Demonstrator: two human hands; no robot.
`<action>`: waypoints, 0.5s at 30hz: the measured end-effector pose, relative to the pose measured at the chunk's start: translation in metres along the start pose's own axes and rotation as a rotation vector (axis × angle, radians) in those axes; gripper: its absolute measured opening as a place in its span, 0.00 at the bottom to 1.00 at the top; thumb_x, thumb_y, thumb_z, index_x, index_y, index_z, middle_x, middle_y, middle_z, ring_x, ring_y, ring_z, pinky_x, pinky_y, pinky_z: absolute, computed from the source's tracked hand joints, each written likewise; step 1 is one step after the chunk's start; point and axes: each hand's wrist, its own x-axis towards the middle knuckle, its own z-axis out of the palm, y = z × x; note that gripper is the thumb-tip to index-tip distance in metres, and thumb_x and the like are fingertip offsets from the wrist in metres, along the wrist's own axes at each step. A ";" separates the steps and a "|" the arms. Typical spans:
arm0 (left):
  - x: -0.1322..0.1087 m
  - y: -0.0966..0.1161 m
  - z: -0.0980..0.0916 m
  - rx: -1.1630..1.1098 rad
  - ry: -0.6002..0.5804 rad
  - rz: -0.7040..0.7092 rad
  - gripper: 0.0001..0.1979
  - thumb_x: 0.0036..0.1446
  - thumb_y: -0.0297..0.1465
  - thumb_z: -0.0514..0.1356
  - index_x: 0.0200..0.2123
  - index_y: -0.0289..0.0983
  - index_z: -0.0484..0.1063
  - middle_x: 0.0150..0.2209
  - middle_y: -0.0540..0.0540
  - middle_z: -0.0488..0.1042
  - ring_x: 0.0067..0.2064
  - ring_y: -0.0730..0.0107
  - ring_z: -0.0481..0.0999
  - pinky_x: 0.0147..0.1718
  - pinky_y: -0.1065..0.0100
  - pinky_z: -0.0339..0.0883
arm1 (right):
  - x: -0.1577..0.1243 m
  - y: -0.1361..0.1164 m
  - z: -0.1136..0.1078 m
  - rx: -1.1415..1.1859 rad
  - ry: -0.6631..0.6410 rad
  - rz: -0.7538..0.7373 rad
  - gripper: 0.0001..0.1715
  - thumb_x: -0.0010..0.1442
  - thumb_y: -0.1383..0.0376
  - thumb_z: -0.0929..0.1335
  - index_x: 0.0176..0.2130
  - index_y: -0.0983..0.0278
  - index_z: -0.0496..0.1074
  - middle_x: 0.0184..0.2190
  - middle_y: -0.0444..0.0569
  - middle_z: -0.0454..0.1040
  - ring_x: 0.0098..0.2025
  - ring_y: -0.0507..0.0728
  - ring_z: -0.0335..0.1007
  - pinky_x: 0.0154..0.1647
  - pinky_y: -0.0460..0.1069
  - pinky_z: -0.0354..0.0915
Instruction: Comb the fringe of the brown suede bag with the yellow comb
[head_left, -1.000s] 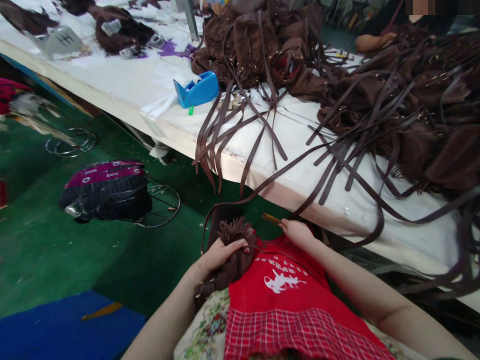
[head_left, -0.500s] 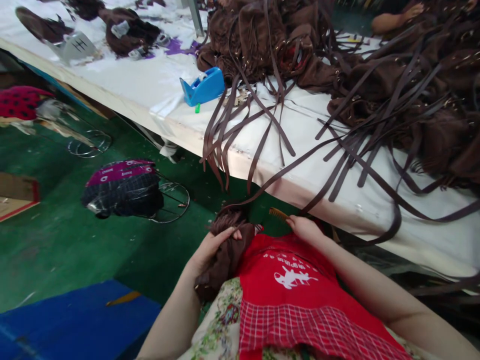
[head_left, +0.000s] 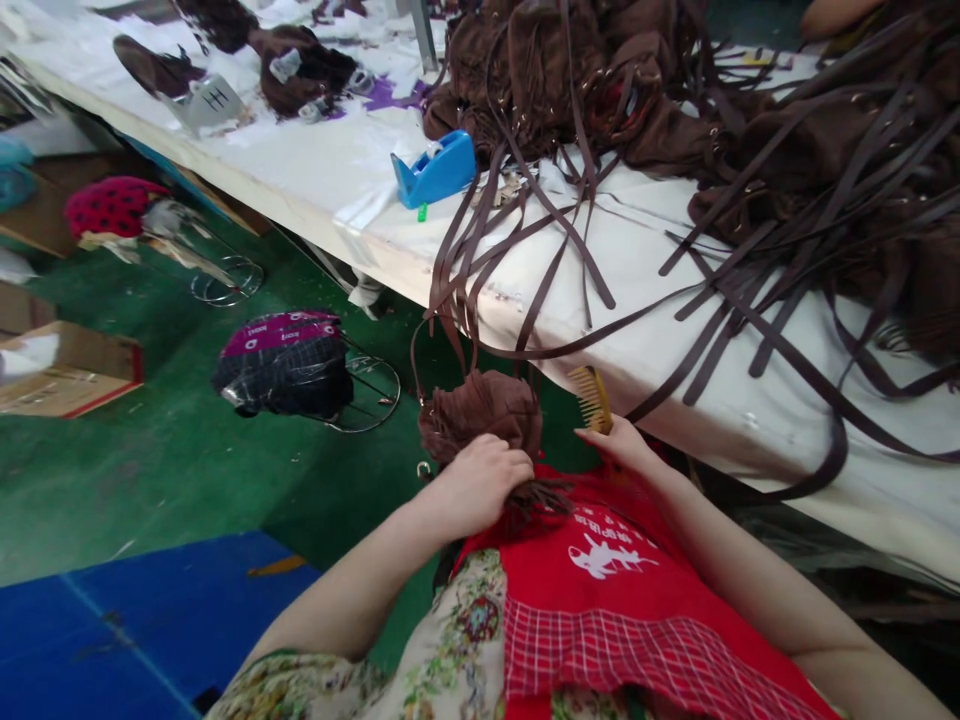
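Observation:
My left hand (head_left: 484,482) is closed on a brown fringed bag (head_left: 487,405), held in front of my red apron (head_left: 577,540). The bag's fringe (head_left: 541,497) hangs out beside my fingers toward the right. A thin brown strap (head_left: 555,350) runs from near the bag up to the table edge. Between the fingers of my right hand (head_left: 615,440) is a yellow-brown comb (head_left: 591,398), its teeth facing left. The comb is to the right of the bag, apart from it.
A white worktable (head_left: 360,240) crosses the view, with a blue tape dispenser (head_left: 435,170) and piled brown bags (head_left: 570,70) whose straps overhang its edge. Covered stools (head_left: 285,365) and a cardboard box (head_left: 82,370) stand on the green floor. Part of a person's arm (head_left: 836,15) shows at top right.
My left hand has turned over and the bag is now upright with its fringe to the right. The comb has risen and tilted in my right hand. The whole view shifted.

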 end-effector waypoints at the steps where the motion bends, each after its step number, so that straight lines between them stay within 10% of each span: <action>1: 0.007 0.003 0.017 0.089 -0.096 0.006 0.10 0.54 0.23 0.55 0.38 0.34 0.74 0.38 0.41 0.76 0.41 0.60 0.72 0.45 0.58 0.59 | 0.001 -0.003 0.004 -0.015 0.030 0.009 0.22 0.46 0.53 0.72 0.33 0.65 0.67 0.20 0.42 0.71 0.16 0.49 0.60 0.15 0.45 0.58; 6: 0.017 -0.008 0.083 0.197 -0.202 -0.041 0.09 0.58 0.25 0.52 0.34 0.33 0.73 0.33 0.41 0.75 0.38 0.59 0.70 0.39 0.59 0.59 | 0.008 -0.001 0.023 -0.062 0.001 -0.013 0.20 0.47 0.54 0.71 0.35 0.64 0.67 0.17 0.38 0.66 0.12 0.46 0.52 0.11 0.43 0.50; 15: -0.007 -0.012 0.083 0.105 -0.102 -0.135 0.10 0.57 0.22 0.51 0.36 0.35 0.73 0.37 0.41 0.75 0.45 0.57 0.68 0.49 0.56 0.57 | 0.035 -0.018 0.052 -0.260 -0.108 -0.159 0.19 0.53 0.58 0.69 0.44 0.66 0.71 0.32 0.48 0.77 0.23 0.51 0.69 0.26 0.47 0.67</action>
